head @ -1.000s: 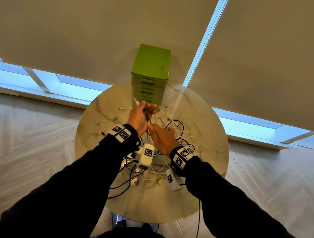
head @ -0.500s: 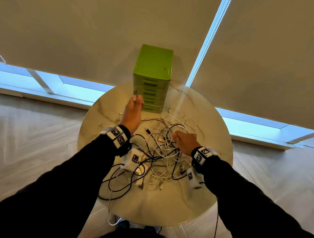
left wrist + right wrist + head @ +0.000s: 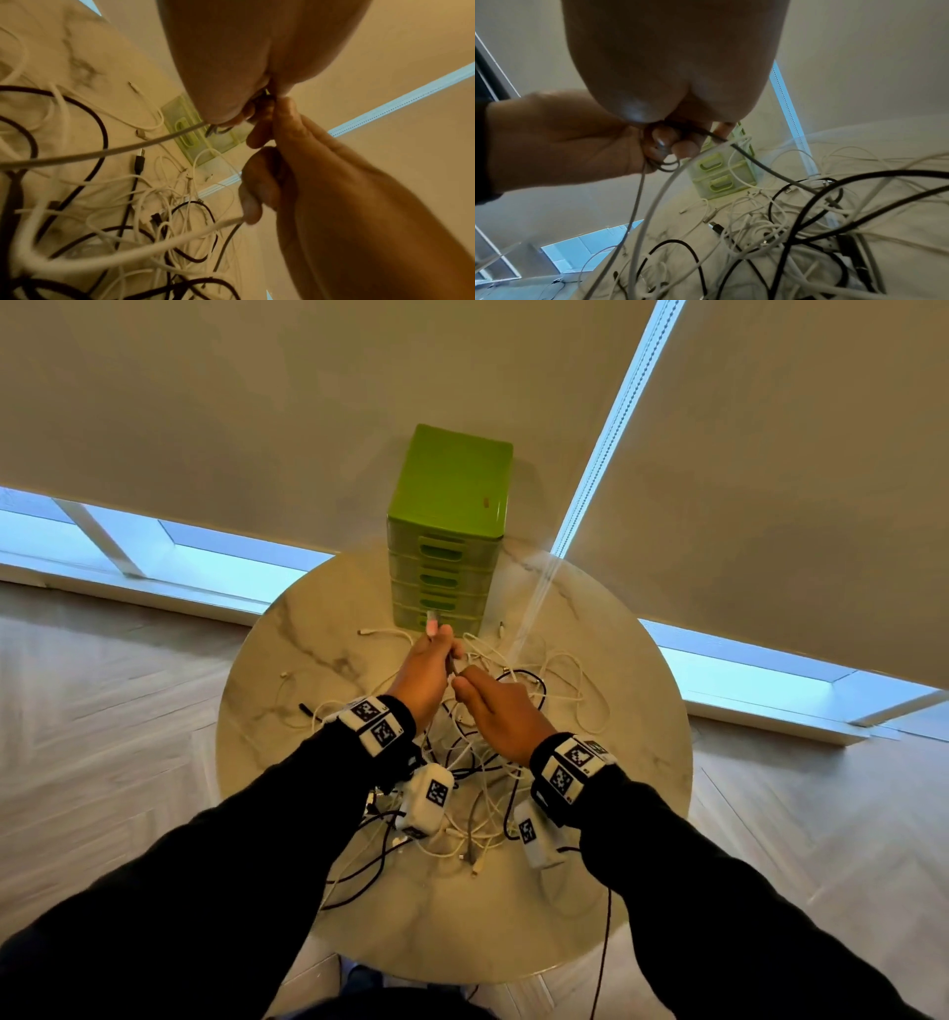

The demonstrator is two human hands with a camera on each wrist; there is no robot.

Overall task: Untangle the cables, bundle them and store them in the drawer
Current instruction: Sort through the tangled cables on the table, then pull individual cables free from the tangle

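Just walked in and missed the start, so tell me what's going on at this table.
A person is winding one thin grey cable into small loops. The left hand grips the loops while the right hand feeds more in. The remaining white and black cables lie tangled on the round marble table. The green plastic drawer unit looks closed.

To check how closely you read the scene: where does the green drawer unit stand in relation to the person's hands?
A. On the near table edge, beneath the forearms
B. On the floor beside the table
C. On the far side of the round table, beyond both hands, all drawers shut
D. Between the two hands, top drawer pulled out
C: the green drawer unit stands at the table's far edge, past the left hand and right hand, drawers flush.
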